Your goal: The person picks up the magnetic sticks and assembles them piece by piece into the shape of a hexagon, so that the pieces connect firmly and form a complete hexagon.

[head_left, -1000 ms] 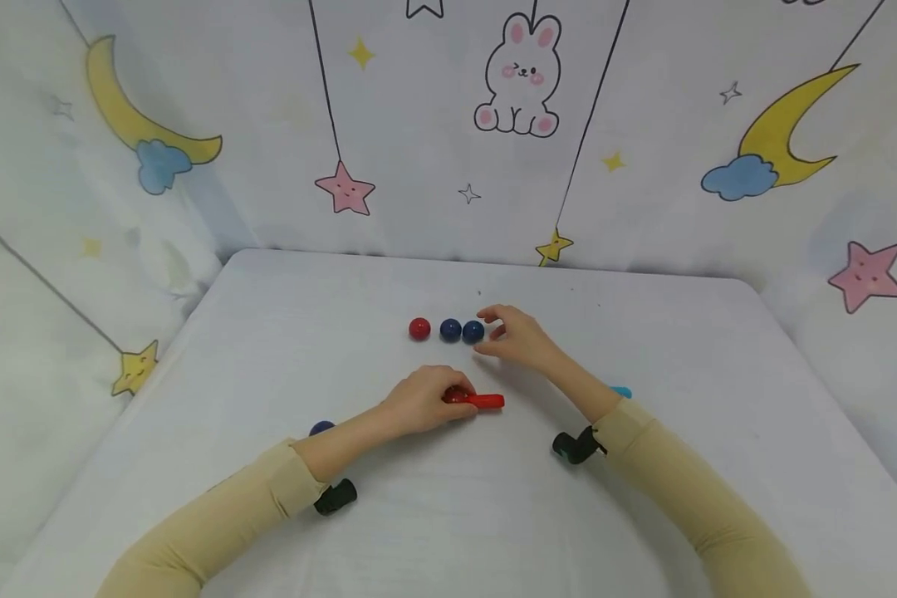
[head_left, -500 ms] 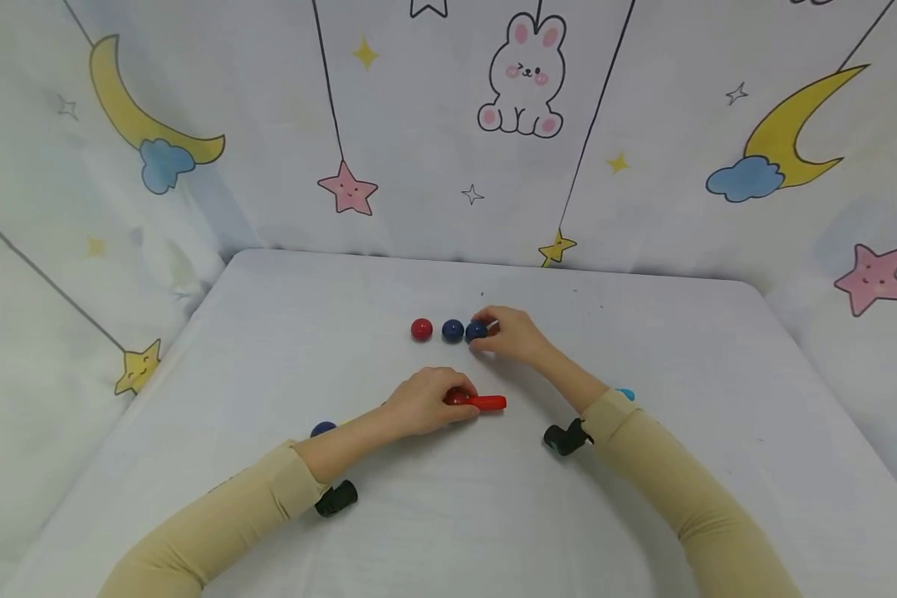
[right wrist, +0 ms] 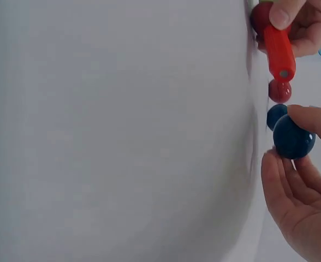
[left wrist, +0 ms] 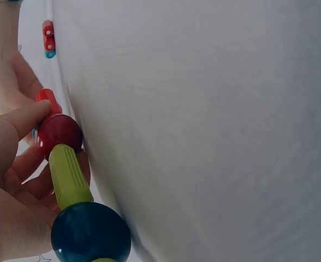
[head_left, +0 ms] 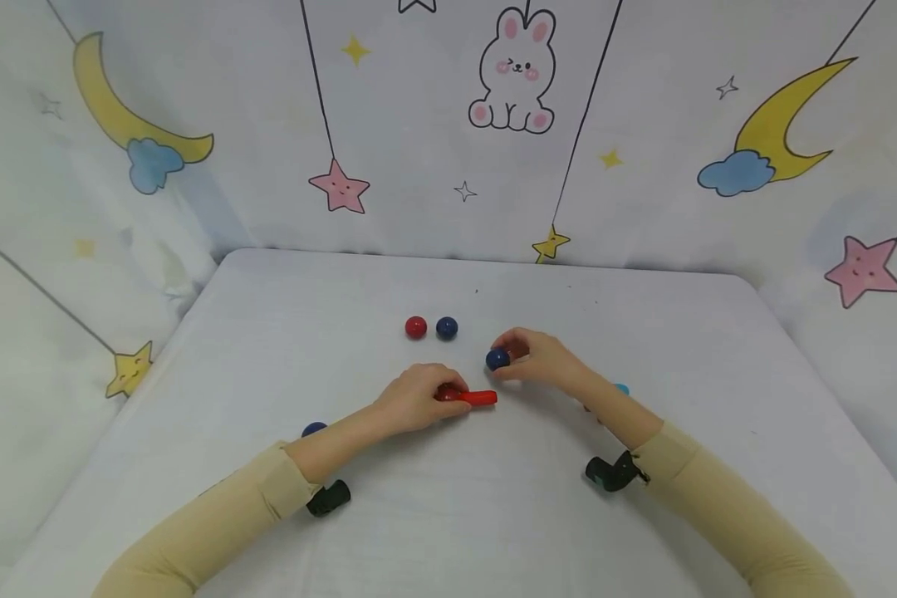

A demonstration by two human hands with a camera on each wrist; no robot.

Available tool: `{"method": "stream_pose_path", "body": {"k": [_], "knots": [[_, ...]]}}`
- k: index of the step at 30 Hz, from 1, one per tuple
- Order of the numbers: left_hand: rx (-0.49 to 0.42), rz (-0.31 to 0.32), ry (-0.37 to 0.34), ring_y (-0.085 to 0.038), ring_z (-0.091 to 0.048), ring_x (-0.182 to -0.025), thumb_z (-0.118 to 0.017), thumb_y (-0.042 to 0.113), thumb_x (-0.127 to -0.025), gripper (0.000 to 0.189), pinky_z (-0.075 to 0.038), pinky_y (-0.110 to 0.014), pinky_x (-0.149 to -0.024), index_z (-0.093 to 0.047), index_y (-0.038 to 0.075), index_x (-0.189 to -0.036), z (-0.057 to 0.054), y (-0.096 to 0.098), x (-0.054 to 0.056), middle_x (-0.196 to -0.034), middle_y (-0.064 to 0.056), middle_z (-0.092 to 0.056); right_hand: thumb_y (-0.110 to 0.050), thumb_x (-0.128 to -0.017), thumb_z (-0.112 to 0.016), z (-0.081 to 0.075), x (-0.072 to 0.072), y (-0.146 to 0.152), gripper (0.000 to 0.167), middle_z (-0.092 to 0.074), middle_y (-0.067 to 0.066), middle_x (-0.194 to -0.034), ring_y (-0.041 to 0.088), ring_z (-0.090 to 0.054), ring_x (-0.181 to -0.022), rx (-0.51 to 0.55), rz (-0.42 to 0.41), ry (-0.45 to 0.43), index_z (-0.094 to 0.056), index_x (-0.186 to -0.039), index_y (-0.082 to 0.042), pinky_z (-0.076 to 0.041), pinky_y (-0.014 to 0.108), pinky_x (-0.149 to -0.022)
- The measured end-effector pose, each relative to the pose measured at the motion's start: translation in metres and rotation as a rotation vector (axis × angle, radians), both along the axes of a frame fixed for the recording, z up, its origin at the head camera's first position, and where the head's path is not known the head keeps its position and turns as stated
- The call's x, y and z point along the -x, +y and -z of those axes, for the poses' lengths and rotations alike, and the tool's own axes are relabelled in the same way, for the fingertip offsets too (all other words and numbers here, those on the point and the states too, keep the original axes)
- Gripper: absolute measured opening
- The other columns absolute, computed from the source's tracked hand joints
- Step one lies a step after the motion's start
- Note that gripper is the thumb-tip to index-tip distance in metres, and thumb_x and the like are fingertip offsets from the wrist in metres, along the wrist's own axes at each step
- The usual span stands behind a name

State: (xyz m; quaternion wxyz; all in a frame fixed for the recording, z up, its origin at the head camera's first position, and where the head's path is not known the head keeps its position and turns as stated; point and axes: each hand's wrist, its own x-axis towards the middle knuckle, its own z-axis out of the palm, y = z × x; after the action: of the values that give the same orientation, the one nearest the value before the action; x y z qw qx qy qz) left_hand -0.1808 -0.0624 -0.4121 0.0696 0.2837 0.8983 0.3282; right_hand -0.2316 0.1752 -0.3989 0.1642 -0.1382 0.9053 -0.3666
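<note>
In the left wrist view a chain of balls and rods runs past my left hand (head_left: 414, 400): a blue ball (left wrist: 92, 233), a yellow-green rod (left wrist: 70, 177), a red ball (left wrist: 59, 132) and a red rod (head_left: 480, 399). My left thumb and fingers grip it at the red ball, the thumb lying where the red rod joins. The red rod's free end points right. My right hand (head_left: 541, 359) pinches a loose blue ball (right wrist: 294, 136) between thumb and fingertips, just beyond and right of that free end.
A red ball (head_left: 415, 327) and another blue ball (head_left: 447, 328) lie side by side farther back on the white table (head_left: 306, 307). Partly behind the right forearm is a light blue piece (head_left: 623, 388). Red rod ends (left wrist: 48, 28) show far off in the left wrist view.
My right hand has taken the rightmost blue ball from the back row and brought it nearer and to the right. The left hand keeps its grip in about the same place.
</note>
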Motion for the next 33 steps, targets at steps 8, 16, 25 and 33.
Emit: {"method": "stream_pose_path", "body": {"k": [8, 16, 25, 33], "knots": [[-0.013, -0.012, -0.003, -0.011, -0.052, -0.075, -0.075, 0.022, -0.087, 0.018, -0.044, -0.026, -0.066, -0.073, 0.013, -0.102, -0.001, -0.005, -0.001, -0.082, 0.007, -0.059, -0.019, -0.085, -0.076, 0.006, -0.026, 0.017, 0.041, -0.064, 0.007, -0.119, 0.025, -0.061, -0.104, 0.115, -0.114, 0.012, -0.062, -0.123, -0.009, -0.050, 0.041, -0.092], [-0.021, -0.016, -0.001, -0.011, -0.051, -0.074, -0.075, 0.021, -0.086, 0.019, -0.043, -0.025, -0.065, -0.073, 0.011, -0.102, -0.002, -0.007, -0.001, -0.080, 0.006, -0.058, -0.020, -0.085, -0.076, 0.012, -0.036, 0.017, 0.038, -0.065, 0.001, -0.108, 0.020, -0.060, -0.097, 0.131, -0.120, 0.000, -0.063, -0.119, -0.011, -0.052, 0.038, -0.089], [-0.027, -0.016, -0.003, -0.011, -0.050, -0.071, -0.076, 0.021, -0.086, 0.017, -0.042, -0.025, -0.063, -0.073, 0.011, -0.100, -0.002, -0.008, 0.000, -0.078, 0.007, -0.057, -0.018, -0.085, -0.077, 0.011, -0.038, 0.011, 0.038, -0.064, 0.002, -0.107, 0.021, -0.059, -0.099, 0.140, -0.139, 0.021, -0.062, -0.119, -0.009, -0.052, 0.038, -0.089], [0.015, -0.011, 0.010, -0.012, -0.056, -0.081, -0.076, 0.025, -0.086, 0.029, -0.047, -0.025, -0.071, -0.070, 0.011, -0.111, -0.006, 0.003, 0.002, -0.090, 0.003, -0.064, -0.020, -0.085, -0.077, 0.012, -0.040, 0.010, 0.039, -0.065, 0.001, -0.108, 0.021, -0.059, -0.101, 0.121, -0.134, 0.022, -0.062, -0.120, -0.011, -0.052, 0.036, -0.086]]}}
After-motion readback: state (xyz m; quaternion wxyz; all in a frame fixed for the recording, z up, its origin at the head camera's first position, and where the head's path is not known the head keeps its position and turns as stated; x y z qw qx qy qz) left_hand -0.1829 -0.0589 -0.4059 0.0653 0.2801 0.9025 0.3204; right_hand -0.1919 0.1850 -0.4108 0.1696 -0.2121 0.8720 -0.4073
